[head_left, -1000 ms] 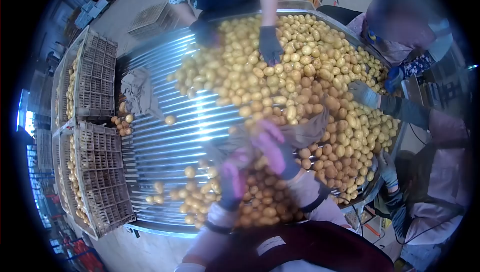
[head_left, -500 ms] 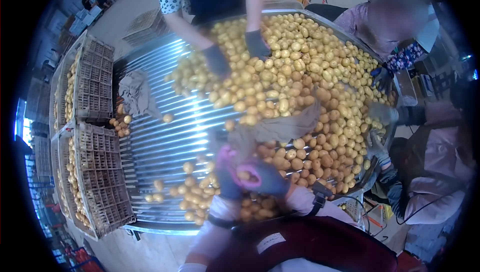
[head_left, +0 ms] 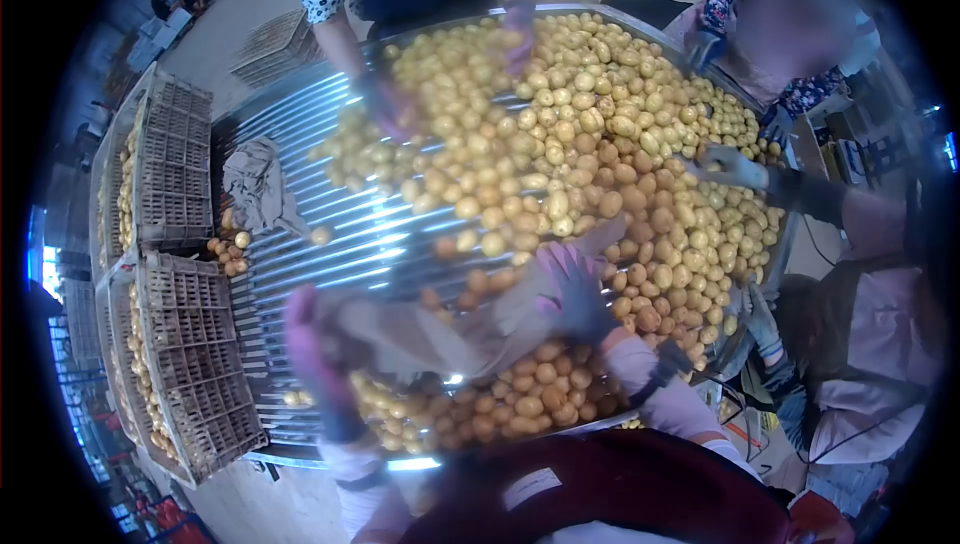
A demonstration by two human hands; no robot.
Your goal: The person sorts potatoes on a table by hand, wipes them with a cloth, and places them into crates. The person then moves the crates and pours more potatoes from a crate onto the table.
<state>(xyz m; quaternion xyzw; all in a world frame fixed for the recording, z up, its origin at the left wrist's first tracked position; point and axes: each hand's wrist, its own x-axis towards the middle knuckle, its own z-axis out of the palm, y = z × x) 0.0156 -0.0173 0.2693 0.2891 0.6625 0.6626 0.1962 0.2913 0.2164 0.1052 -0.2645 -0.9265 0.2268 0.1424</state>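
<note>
Head view: both gloved hands grip a grey cloth stretched sideways over the potatoes on the ribbed bench. Left hand clutches its left end, right hand pins the other, nearer the main heap.

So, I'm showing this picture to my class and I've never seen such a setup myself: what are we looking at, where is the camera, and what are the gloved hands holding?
The camera sits on a person's head and looks down at their own two hands; its lens bends the edges. In front lies a ribbed metal table heaped with small yellow potatoes. The left hand and the right hand, both in purple-tinted gloves, hold a pale cloth stretched between them above the potatoes. The other gloved hands around the table belong to co-workers. On the left stand slatted crates with more potatoes.
</note>
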